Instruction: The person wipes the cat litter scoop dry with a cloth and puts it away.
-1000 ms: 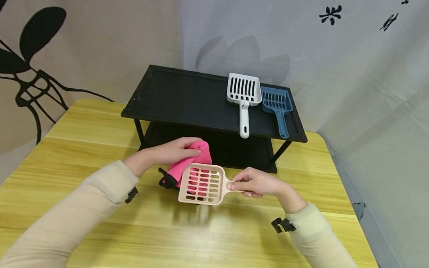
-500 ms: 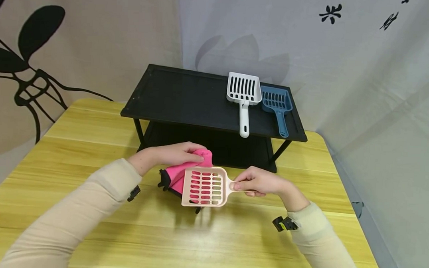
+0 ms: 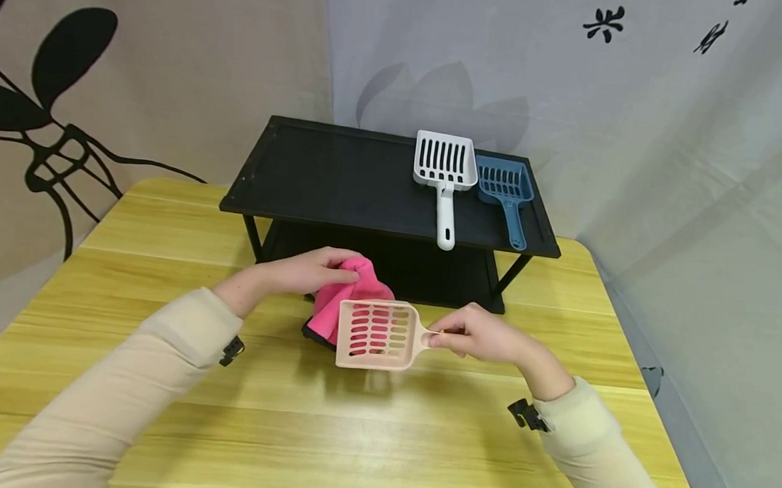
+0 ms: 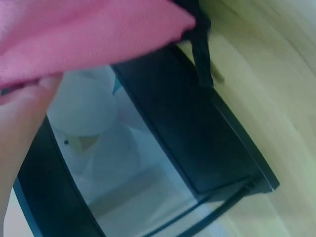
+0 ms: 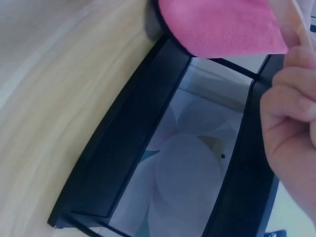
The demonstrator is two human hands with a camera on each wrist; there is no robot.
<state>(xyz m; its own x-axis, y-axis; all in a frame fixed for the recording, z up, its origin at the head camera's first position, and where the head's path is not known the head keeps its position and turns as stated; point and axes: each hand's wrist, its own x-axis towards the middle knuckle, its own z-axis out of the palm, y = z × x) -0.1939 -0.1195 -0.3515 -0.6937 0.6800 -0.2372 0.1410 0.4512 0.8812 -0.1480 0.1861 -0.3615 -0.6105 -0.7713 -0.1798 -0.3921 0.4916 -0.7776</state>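
My left hand (image 3: 304, 271) pinches a bright pink cloth (image 3: 350, 282) with black edging, in front of the black rack. My right hand (image 3: 485, 334) grips the handle of a beige slotted litter scoop (image 3: 376, 356), its broad head turned to the left and held above the table. The scoop overlaps the cloth in the head view, and pink shows through its slots. In the left wrist view the pink cloth (image 4: 89, 34) hangs beside the fingers. The right wrist view shows the curled right hand (image 5: 294, 108) with the cloth (image 5: 222, 24) close by.
A black two-tier rack (image 3: 335, 176) stands at the back of the wooden table (image 3: 278, 428). On its top shelf a white litter scoop (image 3: 446, 192) and a blue litter scoop (image 3: 507, 198) lie side by side at the right. A patterned curtain (image 3: 241, 63) hangs behind.
My left hand has shifted left and back with the cloth, whose folds hang differently. The beige scoop has moved slightly right over the last second and a little up in the latest half second.
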